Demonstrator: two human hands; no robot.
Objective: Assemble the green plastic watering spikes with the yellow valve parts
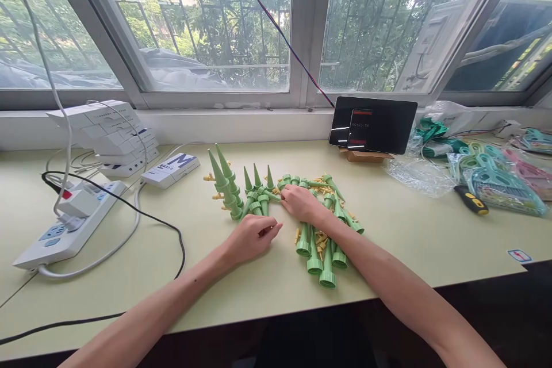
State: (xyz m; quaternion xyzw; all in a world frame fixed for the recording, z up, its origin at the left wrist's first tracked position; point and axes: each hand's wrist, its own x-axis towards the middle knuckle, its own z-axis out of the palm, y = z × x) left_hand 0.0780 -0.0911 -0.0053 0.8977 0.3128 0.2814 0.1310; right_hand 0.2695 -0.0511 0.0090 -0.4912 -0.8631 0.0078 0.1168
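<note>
My left hand (255, 237) rests on the table with its fingers curled and thumb near the forefinger; whether anything is between them is hidden. Farther forward, my right hand (297, 202) reaches to a green cone (272, 195), its fingers bent down at the cone's end. Green cones with yellow valves stand in two stacks (225, 187) left of the hands. A smaller group of green cones (256, 198) is just beyond my left hand. More green cones (327, 267) and small yellow valves (319, 241) lie in a pile under and around my right forearm.
A power strip (73, 230) with cables and stacked white boxes (116, 132) are at the left, a white box (171, 170) nearer the middle. A tablet (388, 126) leans on a cardboard stand (366, 156). Bagged items (502, 184) and a black-yellow tool (472, 201) lie right.
</note>
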